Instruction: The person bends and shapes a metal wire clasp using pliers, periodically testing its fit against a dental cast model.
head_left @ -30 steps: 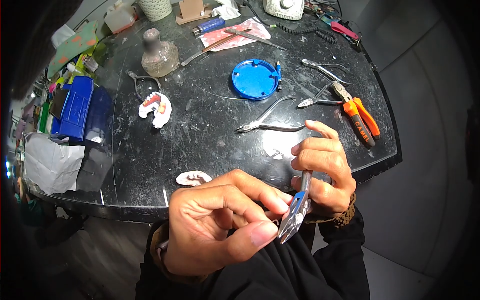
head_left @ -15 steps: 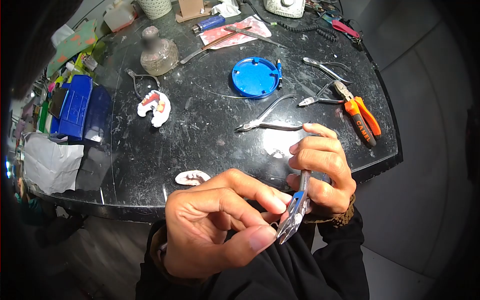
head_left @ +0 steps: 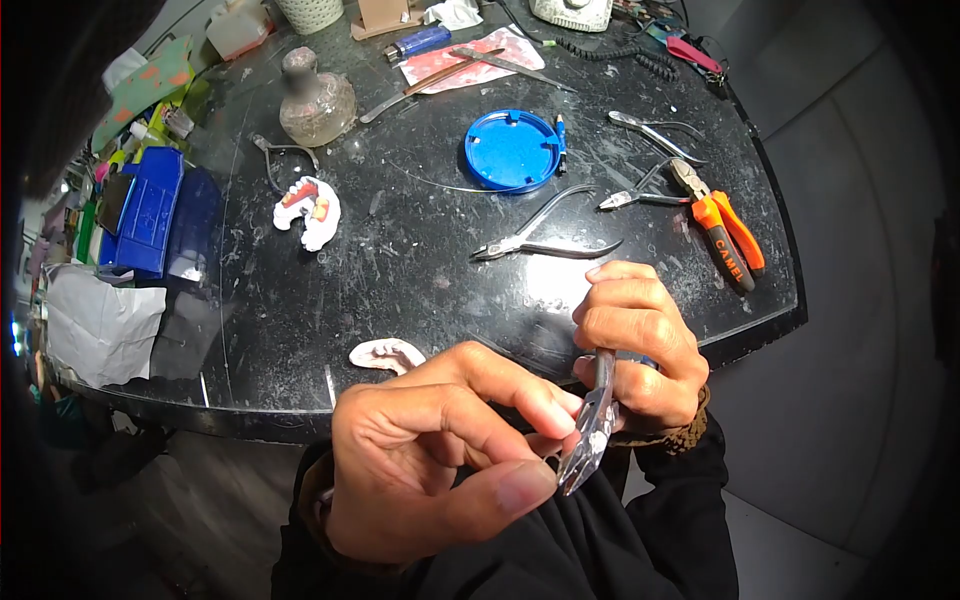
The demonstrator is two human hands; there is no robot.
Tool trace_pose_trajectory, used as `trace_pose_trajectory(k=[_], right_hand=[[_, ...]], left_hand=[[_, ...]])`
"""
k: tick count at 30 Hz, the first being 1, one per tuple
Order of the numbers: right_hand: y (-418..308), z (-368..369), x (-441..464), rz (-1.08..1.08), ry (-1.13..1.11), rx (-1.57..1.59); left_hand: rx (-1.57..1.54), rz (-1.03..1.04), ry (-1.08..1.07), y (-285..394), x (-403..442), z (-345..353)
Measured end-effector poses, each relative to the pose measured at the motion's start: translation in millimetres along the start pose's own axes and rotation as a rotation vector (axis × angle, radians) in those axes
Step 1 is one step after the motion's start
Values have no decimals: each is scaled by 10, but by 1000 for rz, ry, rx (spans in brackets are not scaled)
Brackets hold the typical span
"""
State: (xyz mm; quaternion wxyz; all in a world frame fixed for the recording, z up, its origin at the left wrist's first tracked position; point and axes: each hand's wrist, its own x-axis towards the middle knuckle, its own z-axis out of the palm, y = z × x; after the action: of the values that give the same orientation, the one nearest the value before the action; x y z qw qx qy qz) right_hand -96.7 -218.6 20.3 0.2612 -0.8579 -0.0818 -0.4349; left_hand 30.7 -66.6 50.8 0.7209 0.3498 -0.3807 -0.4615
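Metal pliers (head_left: 592,432) point down toward my lap, their jaws beside my left fingertips. My right hand (head_left: 645,345) is wrapped round their handles. Thumb and fingers of my left hand (head_left: 440,450) pinch together at the jaws; what they hold is too small to make out. Behind my left hand lies a pale curved plaster piece (head_left: 380,353) near the table's edge. A white dental model (head_left: 318,232) with red and yellow parts stands farther back on the left.
On the black table (head_left: 400,270) lie silver pliers (head_left: 525,240), a round blue lid (head_left: 512,152), orange-handled pliers (head_left: 728,240) and more small pliers (head_left: 655,135). A glass burner (head_left: 318,112), a blue box (head_left: 148,215) and crumpled paper (head_left: 100,325) are at the left.
My right hand has lowered slightly and its fingers have curled in, away from the silver pliers on the table. The held pliers have turned a little, and their blue part no longer shows.
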Motion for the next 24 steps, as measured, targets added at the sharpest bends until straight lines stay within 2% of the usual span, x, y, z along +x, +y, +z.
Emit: trace_pose_trajectory(k=[5, 16, 24], right_hand=[[-21, -23, 8, 38, -39, 48], [-24, 31, -66, 41, 48, -93], [-25, 4, -60, 41, 32, -77]], left_hand=[[-23, -11, 46, -34, -14, 17], [-12, 33, 52, -67, -10, 38], [-46, -27, 55, -27, -14, 49]])
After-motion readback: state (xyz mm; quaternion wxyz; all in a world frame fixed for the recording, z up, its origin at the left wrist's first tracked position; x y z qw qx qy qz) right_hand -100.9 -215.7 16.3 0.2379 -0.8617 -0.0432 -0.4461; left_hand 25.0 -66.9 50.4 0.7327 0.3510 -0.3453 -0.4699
